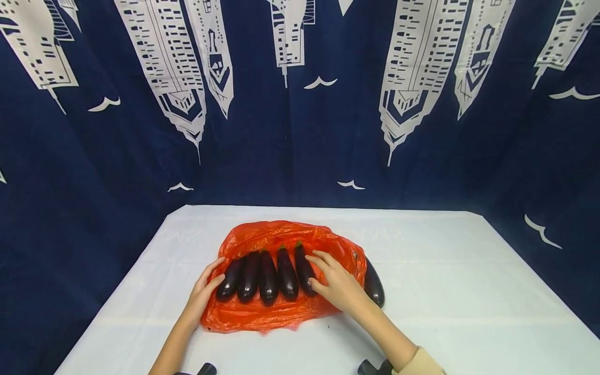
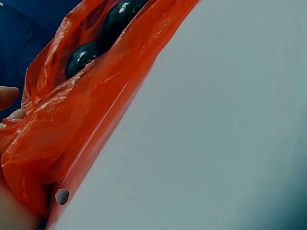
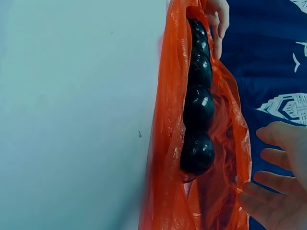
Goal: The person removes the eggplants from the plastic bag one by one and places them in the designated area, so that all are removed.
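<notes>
Several dark purple eggplants [image 1: 269, 284] lie side by side in a row on a spread-open red plastic bag [image 1: 281, 315]. One more eggplant [image 1: 374, 286] lies at the bag's right side, partly covered by it. My left hand [image 1: 202, 294] rests at the bag's left edge, fingers extended, the thumb close to the leftmost eggplant [image 1: 228, 284]. In the left wrist view the red film hides most of that hand. Over the right end of the row is my right hand [image 1: 338, 284], fingers spread and slightly bent. The right wrist view shows nothing held in it.
A white table [image 1: 436, 291] carries the bag and extends on both sides of it. Behind hangs a navy cloth [image 1: 290, 156] printed with white buildings and birds. Black wrist-camera parts [image 1: 372, 367] show at the bottom edge.
</notes>
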`<state>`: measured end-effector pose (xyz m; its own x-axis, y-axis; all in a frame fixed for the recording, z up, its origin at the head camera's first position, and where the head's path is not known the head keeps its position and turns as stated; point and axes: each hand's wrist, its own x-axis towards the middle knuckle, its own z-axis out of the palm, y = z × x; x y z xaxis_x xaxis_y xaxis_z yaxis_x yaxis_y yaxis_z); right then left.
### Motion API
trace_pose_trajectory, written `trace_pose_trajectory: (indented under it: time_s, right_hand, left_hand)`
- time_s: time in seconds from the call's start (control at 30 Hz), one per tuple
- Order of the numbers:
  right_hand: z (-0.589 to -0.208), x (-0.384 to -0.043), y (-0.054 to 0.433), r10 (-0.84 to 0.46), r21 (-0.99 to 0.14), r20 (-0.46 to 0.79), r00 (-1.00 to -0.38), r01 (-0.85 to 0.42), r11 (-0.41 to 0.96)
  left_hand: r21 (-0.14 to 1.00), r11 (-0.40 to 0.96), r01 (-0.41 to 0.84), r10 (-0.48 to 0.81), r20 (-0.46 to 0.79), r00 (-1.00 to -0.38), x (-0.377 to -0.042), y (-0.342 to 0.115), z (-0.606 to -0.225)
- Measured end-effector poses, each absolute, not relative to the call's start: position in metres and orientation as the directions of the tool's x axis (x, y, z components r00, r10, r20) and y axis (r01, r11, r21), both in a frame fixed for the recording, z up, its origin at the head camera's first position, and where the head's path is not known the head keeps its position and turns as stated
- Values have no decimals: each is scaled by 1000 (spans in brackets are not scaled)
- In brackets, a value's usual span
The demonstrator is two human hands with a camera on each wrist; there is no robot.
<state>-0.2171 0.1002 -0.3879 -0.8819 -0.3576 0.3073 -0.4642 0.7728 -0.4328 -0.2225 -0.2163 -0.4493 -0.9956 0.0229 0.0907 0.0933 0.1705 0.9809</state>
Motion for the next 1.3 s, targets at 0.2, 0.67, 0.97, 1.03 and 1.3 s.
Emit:
trace_pose_trajectory:
  time_s: [0.2,0.67,0.97,1.03,1.3]
  right_hand:
    - [-390,-220,98,-367,-440,268,-891,-452,776]
    - [-405,-227,90,-422,-475,167,-891,-448,758]
    - [-411,-226,87,-438,-480,114,-892,-435,762]
    - [-412,-226,86,-442,-481,114,-890,-438,759]
    - [-415,-230,84,-458,-469,109,-882,-452,759]
  left_hand:
    - [980,175,91,19,89,-996,-222,-216,-451]
    - [982,175,77,19,75,-997,-221,-216,-450]
    - [982,174,72,18,70,-997,-221,-215,-449]
    - [983,171,73,18,71,-997,-221,-215,-449]
    - [981,179,79,13,78,-997,-221,-215,-448]
